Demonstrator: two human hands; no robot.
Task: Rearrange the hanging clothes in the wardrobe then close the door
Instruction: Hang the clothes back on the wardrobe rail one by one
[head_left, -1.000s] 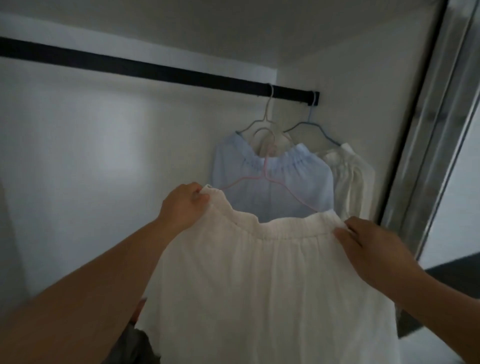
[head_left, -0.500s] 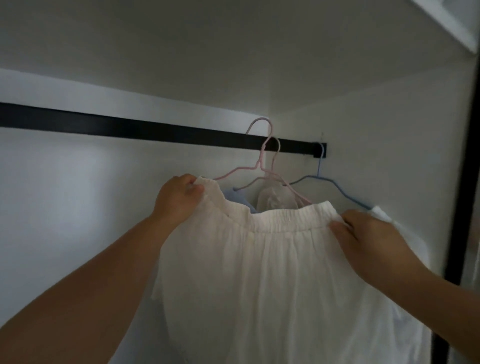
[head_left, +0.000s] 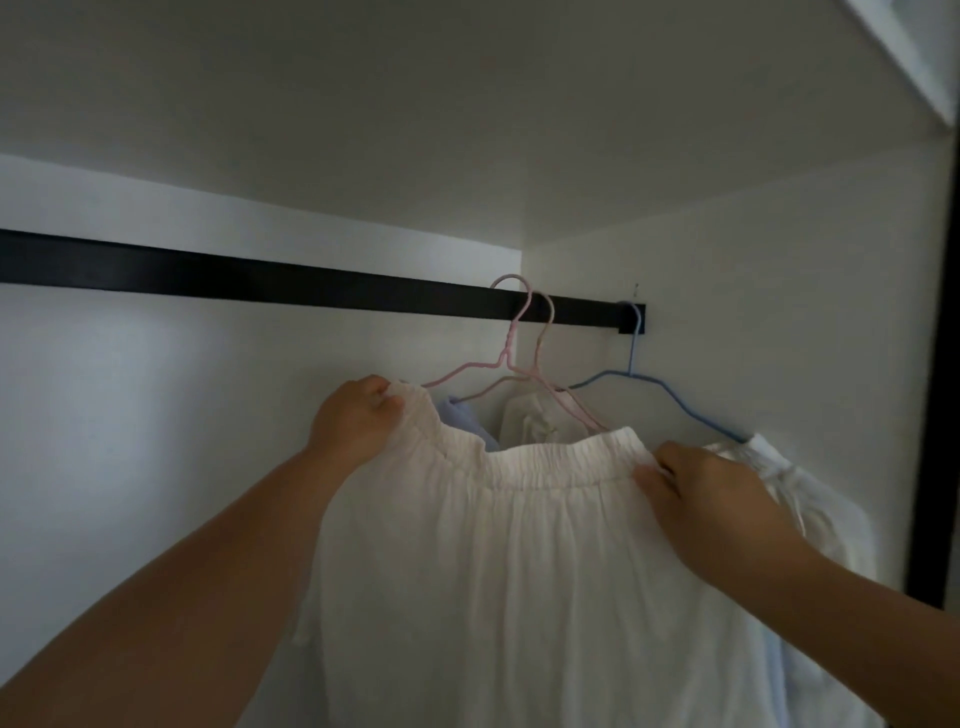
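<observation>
We lift the white skirt to the rail: our left hand pinches one end of its elastic waistband, our right hand the other. A second ago its pink hanger hung clear below; now the hook reaches the black rail near its right end, beside a second pink hanger and the blue hanger. We judge the skirt nearly rehung, with the door left to close.

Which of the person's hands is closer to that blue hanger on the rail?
The right hand, gripping the white skirt's waistband just below the blue hanger's sloping arm. The left hand grips the waistband's other end, well to the left beyond the pink hangers.
</observation>
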